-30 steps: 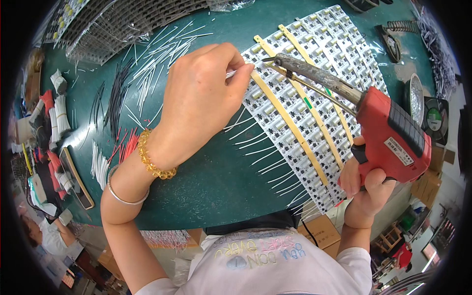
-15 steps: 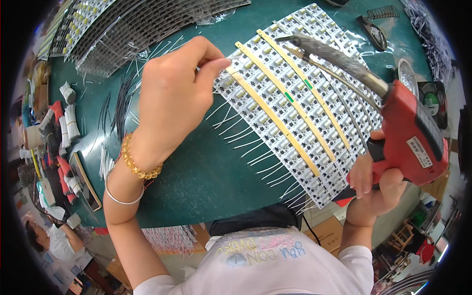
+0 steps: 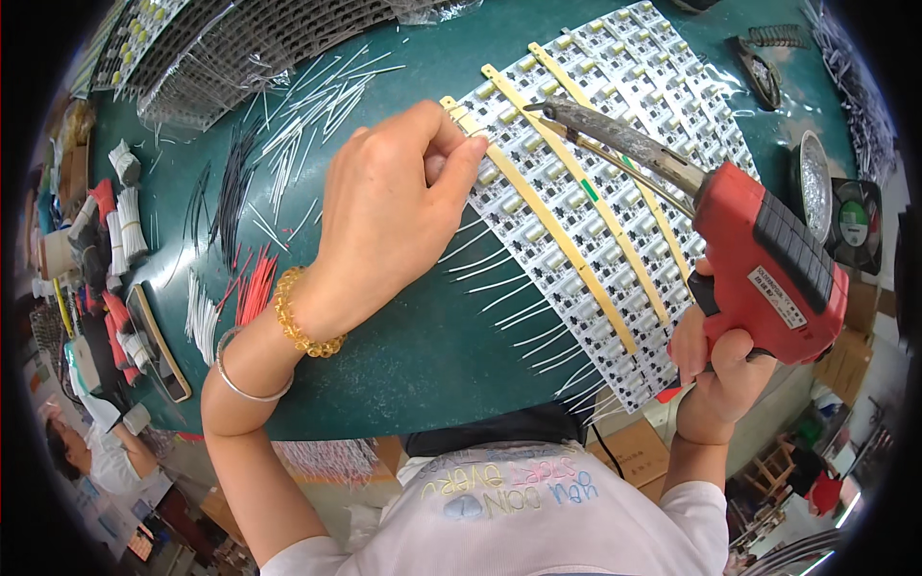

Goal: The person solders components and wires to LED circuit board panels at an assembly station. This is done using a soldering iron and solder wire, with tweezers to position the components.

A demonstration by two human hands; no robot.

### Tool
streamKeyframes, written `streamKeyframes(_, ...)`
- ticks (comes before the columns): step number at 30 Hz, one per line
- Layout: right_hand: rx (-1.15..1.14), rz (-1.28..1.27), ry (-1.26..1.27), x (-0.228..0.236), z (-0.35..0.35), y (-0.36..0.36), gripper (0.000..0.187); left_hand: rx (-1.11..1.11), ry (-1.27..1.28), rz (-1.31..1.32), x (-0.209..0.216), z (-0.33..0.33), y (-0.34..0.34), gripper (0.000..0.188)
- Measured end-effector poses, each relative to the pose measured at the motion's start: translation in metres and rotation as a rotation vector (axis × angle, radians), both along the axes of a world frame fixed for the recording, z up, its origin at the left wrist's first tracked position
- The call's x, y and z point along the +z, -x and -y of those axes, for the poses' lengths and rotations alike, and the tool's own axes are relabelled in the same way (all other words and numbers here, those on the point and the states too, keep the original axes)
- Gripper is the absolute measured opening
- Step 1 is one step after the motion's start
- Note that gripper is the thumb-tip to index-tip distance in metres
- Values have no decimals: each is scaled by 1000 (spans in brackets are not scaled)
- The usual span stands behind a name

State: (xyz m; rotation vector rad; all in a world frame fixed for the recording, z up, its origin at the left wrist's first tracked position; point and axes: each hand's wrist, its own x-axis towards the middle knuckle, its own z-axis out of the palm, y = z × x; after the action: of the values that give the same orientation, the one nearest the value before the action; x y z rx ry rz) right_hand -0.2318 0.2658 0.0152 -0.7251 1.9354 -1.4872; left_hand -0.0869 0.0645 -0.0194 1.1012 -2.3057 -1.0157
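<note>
A green bench (image 3: 384, 384), curved by the wide lens, spreads before me. Nearest, my right hand (image 3: 725, 376) grips the handle of a red soldering gun (image 3: 768, 264), its dark tip pointing left above a sheet of white circuit boards (image 3: 571, 216). The sheet lies aslant on the bench's right half, crossed by yellow strips (image 3: 581, 267); short wires (image 3: 499, 281) stick out along its left edge. My left hand (image 3: 389, 187) is at the sheet's upper left edge, thumb and forefinger closed together; I cannot tell whether anything is pinched between them. To the left lie a white bunch of wires (image 3: 202, 322) and red wires (image 3: 256, 285); farther out, black wires (image 3: 230, 197), then scattered white wires (image 3: 322, 106). Beyond the gun stand a black fan (image 3: 855, 226) and a metal dish (image 3: 813, 187). Farthest are a coil spring (image 3: 776, 36) at right and stacked panels (image 3: 279, 43) at left.
</note>
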Motion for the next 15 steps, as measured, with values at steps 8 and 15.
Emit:
streamKeyframes(8,12,-27,22,-4,2,1,76,-62,-2,-33,-5,2,-3,19)
streamKeyframes(15,8,33,37,-5,6,1,71,-74,3,-32,-4,4,-2,18)
